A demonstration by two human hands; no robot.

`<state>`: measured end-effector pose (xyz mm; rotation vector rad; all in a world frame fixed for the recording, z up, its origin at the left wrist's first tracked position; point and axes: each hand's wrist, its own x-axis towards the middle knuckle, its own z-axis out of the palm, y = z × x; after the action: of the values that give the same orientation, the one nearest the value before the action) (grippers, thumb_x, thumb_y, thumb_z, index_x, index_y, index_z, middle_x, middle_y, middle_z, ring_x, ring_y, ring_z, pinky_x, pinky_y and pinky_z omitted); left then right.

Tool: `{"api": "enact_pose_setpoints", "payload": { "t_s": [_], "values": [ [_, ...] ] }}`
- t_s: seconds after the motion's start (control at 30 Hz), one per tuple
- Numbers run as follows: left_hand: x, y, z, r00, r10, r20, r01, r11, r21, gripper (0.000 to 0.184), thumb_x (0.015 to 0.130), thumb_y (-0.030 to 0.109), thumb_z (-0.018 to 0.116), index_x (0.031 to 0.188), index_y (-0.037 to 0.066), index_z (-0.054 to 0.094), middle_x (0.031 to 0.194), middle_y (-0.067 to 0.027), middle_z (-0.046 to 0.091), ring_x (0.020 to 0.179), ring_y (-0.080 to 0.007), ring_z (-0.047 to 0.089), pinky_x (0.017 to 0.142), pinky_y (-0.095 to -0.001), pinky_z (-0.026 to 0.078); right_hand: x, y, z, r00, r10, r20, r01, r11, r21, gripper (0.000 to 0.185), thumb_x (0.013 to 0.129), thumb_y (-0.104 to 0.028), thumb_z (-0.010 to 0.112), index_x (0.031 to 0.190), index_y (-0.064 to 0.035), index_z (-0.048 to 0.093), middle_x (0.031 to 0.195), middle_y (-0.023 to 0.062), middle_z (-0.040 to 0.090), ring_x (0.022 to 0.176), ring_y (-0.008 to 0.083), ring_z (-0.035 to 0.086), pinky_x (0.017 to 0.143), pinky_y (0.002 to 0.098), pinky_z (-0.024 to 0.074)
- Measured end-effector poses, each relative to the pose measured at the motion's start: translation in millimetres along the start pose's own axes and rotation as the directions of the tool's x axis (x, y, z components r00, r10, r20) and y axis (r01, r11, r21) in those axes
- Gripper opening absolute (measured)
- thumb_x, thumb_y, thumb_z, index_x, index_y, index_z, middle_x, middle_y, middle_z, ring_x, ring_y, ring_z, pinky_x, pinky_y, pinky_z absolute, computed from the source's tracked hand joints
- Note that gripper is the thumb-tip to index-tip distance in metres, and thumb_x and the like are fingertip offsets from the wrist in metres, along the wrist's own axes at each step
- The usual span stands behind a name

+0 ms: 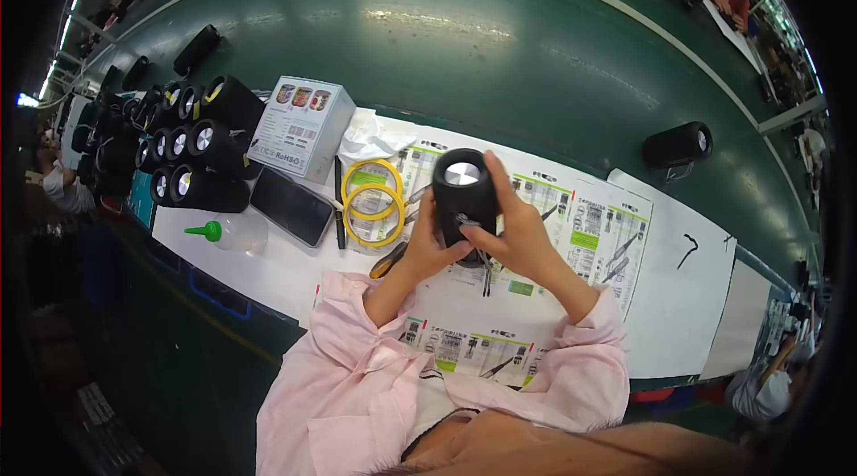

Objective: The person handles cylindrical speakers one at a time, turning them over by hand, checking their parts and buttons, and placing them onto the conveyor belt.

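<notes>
A black cylindrical speaker (pixel 467 199) with a shiny silver disc at its upper end is between my two hands over the printed sheets. My left hand (pixel 430 242) grips its lower left side. Along the right side run the fingers of my right hand (pixel 520 230), with the thumb lying across the speaker's front. A dark cord or strap dangles below it. Left of my hands lie two yellow rings (pixel 398 208), and a tool with a yellow-and-black handle (pixel 389 259) is close to my left wrist.
Several black speakers (pixel 214 150) are stacked at left, beside a white box (pixel 302 128). Near them are a phone (pixel 293 206), a black pen (pixel 339 208) and a green-tipped bottle (pixel 237 233). Another speaker (pixel 677 145) lies on the green conveyor (pixel 420 38). Other people work around the edges.
</notes>
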<state>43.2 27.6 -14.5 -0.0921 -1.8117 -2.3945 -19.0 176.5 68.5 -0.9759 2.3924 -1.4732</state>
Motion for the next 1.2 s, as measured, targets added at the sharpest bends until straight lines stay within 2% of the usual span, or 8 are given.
{"api": "enact_pose_setpoints", "payload": {
  "t_s": [0.03, 0.2, 0.33, 0.43, 0.73, 0.83, 0.87, 1.2],
  "values": [
    [3, 1, 2, 0.999, 0.029, -0.028, -0.028, 0.999, 0.037, 0.086, 0.067, 0.021, 0.076, 0.130, 0.003, 0.020, 0.119, -0.0131, 0.042, 0.111, -0.0211, 0.047, 0.092, -0.0336, 0.040, 2, -6, 2, 1.000, 0.001, -0.014, -0.001, 0.999, -0.053, 0.083, 0.073, -0.015, 0.068, 0.140, -0.0077, 0.020, 0.110, 0.0256, 0.056, 0.091, 0.0359, 0.061, 0.076, 0.0372, 0.0496],
    [3, -3, -2, 0.985, 0.064, -0.157, -0.037, 0.985, 0.168, 0.084, 0.067, 0.013, 0.074, 0.128, 0.004, 0.018, 0.115, -0.0117, 0.042, 0.105, -0.0196, 0.049, 0.088, -0.0316, 0.044, -6, 4, 11, 0.999, -0.048, -0.017, 0.027, 0.791, -0.611, 0.027, 0.081, -0.019, 0.060, 0.099, -0.0001, 0.053, 0.068, 0.0120, 0.061, 0.056, 0.0304, 0.060, 0.048, 0.0380, 0.0464],
    [3, 2, 0, 0.976, -0.010, -0.218, 0.043, 0.988, 0.150, 0.083, 0.070, 0.013, 0.073, 0.129, 0.004, 0.016, 0.113, -0.0105, 0.042, 0.101, -0.0191, 0.050, 0.086, -0.0300, 0.045, -13, -9, 4, 0.976, -0.096, 0.195, 0.134, 0.972, -0.191, 0.019, 0.087, -0.020, 0.052, 0.078, -0.0035, 0.048, 0.055, 0.0102, 0.054, 0.046, 0.0239, 0.054, 0.043, 0.0356, 0.0416],
    [4, 5, 2, 0.976, -0.010, -0.217, 0.042, 0.989, 0.144, 0.082, 0.072, 0.017, 0.072, 0.130, 0.004, 0.016, 0.113, -0.0104, 0.042, 0.100, -0.0189, 0.050, 0.085, -0.0291, 0.045, -6, -28, -10, 0.878, 0.061, 0.475, -0.244, 0.910, 0.335, 0.021, 0.091, -0.022, 0.046, 0.080, -0.0034, 0.047, 0.055, 0.0104, 0.052, 0.046, 0.0229, 0.052, 0.046, 0.0328, 0.0400],
    [11, 4, 0, 0.972, -0.018, -0.235, 0.042, 0.994, 0.097, 0.077, 0.078, 0.029, 0.068, 0.131, 0.001, 0.020, 0.111, -0.0100, 0.046, 0.098, -0.0176, 0.051, 0.085, -0.0286, 0.045, -24, -38, 10, 0.806, -0.026, 0.592, -0.056, 0.991, 0.121, 0.021, 0.082, -0.024, 0.058, 0.078, -0.0043, 0.051, 0.053, 0.0124, 0.050, 0.048, 0.0283, 0.051, 0.049, 0.0393, 0.0395],
    [12, 11, 3, 0.966, -0.093, -0.241, 0.100, 0.995, 0.017, 0.074, 0.078, 0.026, 0.067, 0.129, 0.000, 0.020, 0.107, -0.0093, 0.046, 0.094, -0.0165, 0.051, 0.082, -0.0282, 0.046, -39, -50, 28, 0.917, -0.358, 0.178, 0.380, 0.918, -0.115, 0.020, 0.074, -0.018, 0.064, 0.084, -0.0055, 0.054, 0.059, 0.0068, 0.051, 0.055, 0.0236, 0.053, 0.053, 0.0364, 0.0420],
    [13, 11, 3, 0.959, -0.127, -0.253, 0.125, 0.992, -0.022, 0.073, 0.078, 0.026, 0.067, 0.129, 0.000, 0.021, 0.107, -0.0091, 0.046, 0.093, -0.0164, 0.051, 0.082, -0.0281, 0.046, -39, -52, 26, 0.901, -0.379, 0.210, 0.418, 0.888, -0.190, 0.028, 0.067, -0.015, 0.068, 0.089, -0.0045, 0.054, 0.071, 0.0049, 0.050, 0.066, 0.0197, 0.053, 0.058, 0.0334, 0.0433],
    [-5, -1, -2, 0.982, -0.075, -0.172, 0.099, 0.986, 0.134, 0.079, 0.078, 0.024, 0.069, 0.130, -0.002, 0.015, 0.113, -0.0125, 0.043, 0.101, -0.0198, 0.048, 0.087, -0.0308, 0.043, -59, -62, 38, 0.885, -0.390, 0.256, 0.362, 0.920, 0.148, 0.032, 0.067, -0.014, 0.066, 0.090, 0.0020, 0.051, 0.091, 0.0123, 0.046, 0.079, 0.0243, 0.052, 0.065, 0.0289, 0.0471]
  ]
}}
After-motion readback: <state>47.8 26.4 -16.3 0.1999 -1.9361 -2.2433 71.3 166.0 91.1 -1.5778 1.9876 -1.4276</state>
